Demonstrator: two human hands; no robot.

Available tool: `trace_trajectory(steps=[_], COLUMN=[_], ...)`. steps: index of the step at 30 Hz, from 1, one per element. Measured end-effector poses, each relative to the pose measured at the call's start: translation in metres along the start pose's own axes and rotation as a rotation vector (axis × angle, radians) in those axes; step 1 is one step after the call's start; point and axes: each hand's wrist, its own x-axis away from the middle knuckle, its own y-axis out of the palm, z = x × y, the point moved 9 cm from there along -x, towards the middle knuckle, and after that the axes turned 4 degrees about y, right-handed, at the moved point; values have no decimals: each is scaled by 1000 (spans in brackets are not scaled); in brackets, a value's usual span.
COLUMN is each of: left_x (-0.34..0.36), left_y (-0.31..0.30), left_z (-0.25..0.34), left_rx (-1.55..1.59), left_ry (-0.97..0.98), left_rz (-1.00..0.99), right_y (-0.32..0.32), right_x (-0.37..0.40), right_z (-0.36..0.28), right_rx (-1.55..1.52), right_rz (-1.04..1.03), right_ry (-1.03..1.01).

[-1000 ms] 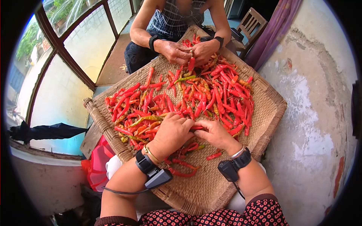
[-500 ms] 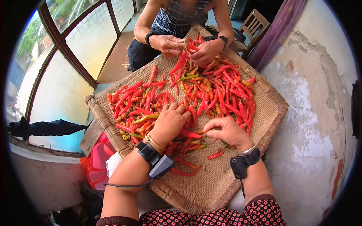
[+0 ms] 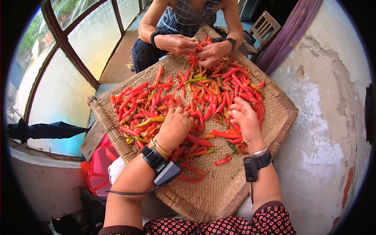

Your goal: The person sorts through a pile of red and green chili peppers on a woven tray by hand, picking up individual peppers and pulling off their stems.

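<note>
Loosely curled, left hand (image 3: pixel 175 124) on chillies (image 3: pixel 156 97)

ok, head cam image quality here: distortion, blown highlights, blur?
Head view: heavy fisheye, black vignette at the corners, window frame bowed; panes washed out by daylight; soft even light on the chillies and woven tray, no hard shadows; left hand and right hand in focus.

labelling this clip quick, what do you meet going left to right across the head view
dark folded umbrella → red bag → left hand → right hand → right rim of the woven tray → patchy wall
</note>
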Motion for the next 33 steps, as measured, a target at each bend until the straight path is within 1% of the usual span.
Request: trace_trajectory(steps=[1, 2, 3, 4, 5, 6, 7, 8, 9, 10, 11, 12, 13, 14, 15, 16, 18, 19, 20, 22, 23, 24, 25, 26, 27, 28, 29, 30, 32, 33], left_x=[0, 0, 0, 0, -2, -3, -4, -5, -4, -3, -1, 0, 0, -1, -1, 0, 2, 3, 4, 2, 3, 5, 6, 8, 9, 8, 7, 7, 7, 8], left_y=[4, 2, -5, -12, -13, -23, -33, -36, -43, -48, -51, -51, -47, -42, -41, -42, -45, -48, -46, -30, -16, -14, -5, 2, 3, 2, 3, 3, 4, 4], left_z=[0, 0, 2, 3, 4, 8, 11, 15, 17, 17, 18, 22, 22, 20, 21, 21, 12, 10, 8, 12, 13, 12, 19, 25, 26, 26, 24, 22, 23, 25], left_rx=[-20, -20, -23, -26, -26, 126, 278, 278, 409, 540, 587, 587, 659, 730, 735, 736, 748, 625, 626, 372, 362, 363, 289, 215, 189, 189, 158, 126, 115, 104], left_ry=[0, 1, 23, 45, 45, 82, 120, 122, 118, 115, 137, 137, 85, 33, 60, 61, -17, 9, 9, 20, 9, 6, 65, 124, 103, 105, 95, 84, 108, 133], left_rz=[-50, -52, 6, 64, 62, 167, 272, 270, 322, 374, 454, 452, 411, 368, 370, 368, 375, 419, 418, 260, 141, 141, 63, -17, -60, -61, -73, -84, -66, -47], right_y=[11, 22, 29, 37, 48, 60, 63, 67, 70, 70, 70, 70, 71, 69, 66, 64, 45, 39, 32, 20, 21, 22, 17, 14, 12, 8, 11, 21, 35, 38], right_x=[1, 4, 8, 11, 17, 24, 27, 30, 32, 32, 32, 31, 32, 31, 30, 29, 22, 20, 16, 9, 9, 10, 11, 10, 8, 5, 3, 7, 14, 16], right_z=[7, 16, 20, 21, 13, 2, 0, 2, 4, 6, 11, 14, 14, 18, 21, 19, 17, 13, 12, 5, 4, -13, -24, -21, -13, -4, 12, 19, 25, 27], right_rx=[198, 396, 388, 553, 632, 708, 706, 640, 573, 572, 547, 522, 519, 497, 476, 474, 418, 525, 525, 170, 172, -45, -262, -263, -24, 215, 380, 455, 491, 492], right_rz=[-100, -199, -213, -243, -287, -330, -328, -359, -390, -387, -395, -404, -403, -387, -370, -368, -260, -249, -248, -157, -158, -60, 37, 37, 28, 20, -82, -167, -234, -236], right_ry=[49, 99, 72, 8, -118, -244, -243, -212, -181, -179, -156, -134, -134, -79, -24, -22, 94, 137, 138, 120, 121, 41, -40, -38, -8, 22, 77, 109, 70, 68])
